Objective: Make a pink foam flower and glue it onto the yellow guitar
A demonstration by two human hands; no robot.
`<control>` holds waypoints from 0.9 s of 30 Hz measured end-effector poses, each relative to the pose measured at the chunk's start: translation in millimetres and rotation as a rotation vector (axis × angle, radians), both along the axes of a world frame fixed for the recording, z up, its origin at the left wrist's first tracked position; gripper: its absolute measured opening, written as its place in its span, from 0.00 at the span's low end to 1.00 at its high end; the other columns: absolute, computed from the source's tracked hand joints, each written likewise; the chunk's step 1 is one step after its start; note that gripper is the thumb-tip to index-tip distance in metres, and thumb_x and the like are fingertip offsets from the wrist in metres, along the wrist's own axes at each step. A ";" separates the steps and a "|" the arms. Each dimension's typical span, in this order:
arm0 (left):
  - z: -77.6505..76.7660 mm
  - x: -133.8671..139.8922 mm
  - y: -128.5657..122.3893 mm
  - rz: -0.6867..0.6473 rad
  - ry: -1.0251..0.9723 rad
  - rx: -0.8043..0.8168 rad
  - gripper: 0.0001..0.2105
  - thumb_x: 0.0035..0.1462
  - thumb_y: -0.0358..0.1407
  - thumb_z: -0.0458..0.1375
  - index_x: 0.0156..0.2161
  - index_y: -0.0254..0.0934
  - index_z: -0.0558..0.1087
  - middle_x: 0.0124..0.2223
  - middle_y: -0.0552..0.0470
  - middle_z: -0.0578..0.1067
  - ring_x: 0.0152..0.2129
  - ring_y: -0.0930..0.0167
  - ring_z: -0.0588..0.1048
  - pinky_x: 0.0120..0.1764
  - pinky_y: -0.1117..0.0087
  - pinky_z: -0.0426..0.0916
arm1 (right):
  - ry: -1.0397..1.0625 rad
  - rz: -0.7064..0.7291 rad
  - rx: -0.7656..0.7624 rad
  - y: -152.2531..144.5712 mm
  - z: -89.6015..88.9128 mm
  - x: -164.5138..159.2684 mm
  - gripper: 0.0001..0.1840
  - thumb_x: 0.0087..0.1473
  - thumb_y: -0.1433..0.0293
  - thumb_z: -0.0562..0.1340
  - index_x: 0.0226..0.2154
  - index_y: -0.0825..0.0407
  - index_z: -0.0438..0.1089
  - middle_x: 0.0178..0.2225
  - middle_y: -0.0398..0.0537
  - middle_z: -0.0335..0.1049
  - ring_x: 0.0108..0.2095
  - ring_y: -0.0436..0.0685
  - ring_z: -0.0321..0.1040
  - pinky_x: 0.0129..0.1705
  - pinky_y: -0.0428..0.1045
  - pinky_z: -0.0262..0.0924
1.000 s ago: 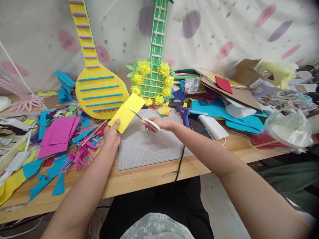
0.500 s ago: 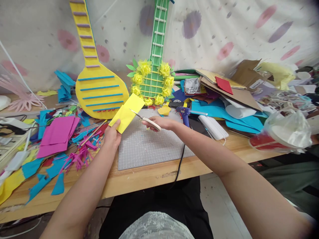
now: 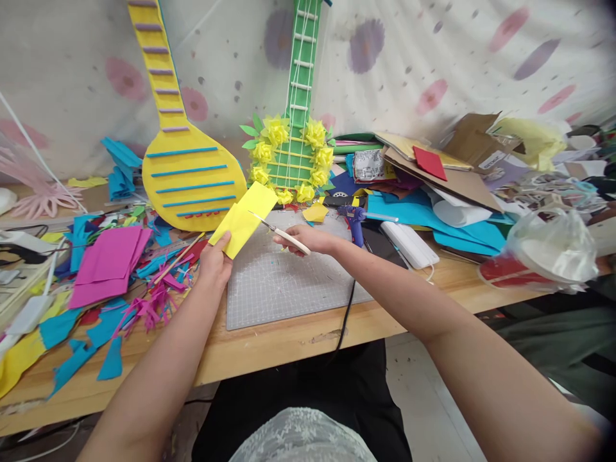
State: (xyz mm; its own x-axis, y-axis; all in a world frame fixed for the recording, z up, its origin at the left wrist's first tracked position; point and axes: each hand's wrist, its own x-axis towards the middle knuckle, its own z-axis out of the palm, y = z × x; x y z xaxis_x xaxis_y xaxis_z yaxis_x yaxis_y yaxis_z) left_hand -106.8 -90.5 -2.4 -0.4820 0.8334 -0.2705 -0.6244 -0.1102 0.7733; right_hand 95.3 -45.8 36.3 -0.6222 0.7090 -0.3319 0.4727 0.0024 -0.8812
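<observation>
Gripped scissors [image 3: 293, 242] in right fingers [image 3: 299, 231], pinched yellow paper [image 3: 244, 223] by its lower end in left fingers [image 3: 222, 242]; looked light, soft, easily creased, best held by edges.

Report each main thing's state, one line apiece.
Yellow rectangular paper, in left hand
White-handled metal scissors, in right hand, blades at the paper
Blue plastic glue gun, clear stick protruding, power unclear
Grey gridded cutting mat, flat
Magenta rectangular paper sheets, overlapping
Yellow pear-shaped instrument, upright
Green flower-trimmed instrument, upright, strung
</observation>
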 end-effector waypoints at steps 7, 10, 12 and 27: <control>2.3 4.8 -2.9 -0.063 0.018 0.016 0.16 0.50 0.21 0.58 0.45 0.33 0.74 0.39 0.46 0.79 0.36 0.69 0.78 0.44 0.71 0.72 | 0.077 0.088 -0.037 -2.5 3.8 4.6 0.26 0.50 0.47 0.58 0.25 0.54 0.58 0.17 0.38 0.56 0.17 0.44 0.55 0.19 0.42 0.52; 2.3 8.1 -3.8 -0.084 0.018 0.020 0.14 0.51 0.21 0.57 0.43 0.32 0.75 0.38 0.46 0.80 0.35 0.70 0.79 0.44 0.72 0.72 | 0.071 0.087 -0.037 -3.5 7.2 2.8 0.26 0.51 0.46 0.56 0.26 0.55 0.59 0.18 0.38 0.57 0.18 0.44 0.56 0.19 0.42 0.52; 2.7 9.9 -4.2 -0.090 0.013 0.030 0.13 0.51 0.20 0.56 0.42 0.31 0.75 0.37 0.46 0.80 0.33 0.71 0.79 0.44 0.71 0.72 | 0.069 0.080 -0.036 -3.7 9.0 0.8 0.26 0.51 0.46 0.57 0.26 0.55 0.59 0.18 0.39 0.58 0.18 0.44 0.56 0.19 0.42 0.52; 4.2 11.9 -4.7 -0.091 0.030 0.020 0.16 0.51 0.20 0.55 0.46 0.33 0.74 0.37 0.47 0.80 0.34 0.70 0.79 0.45 0.70 0.72 | 0.106 -0.004 -0.031 -4.0 5.1 -3.6 0.26 0.48 0.48 0.61 0.22 0.53 0.57 0.15 0.35 0.53 0.15 0.43 0.53 0.17 0.42 0.51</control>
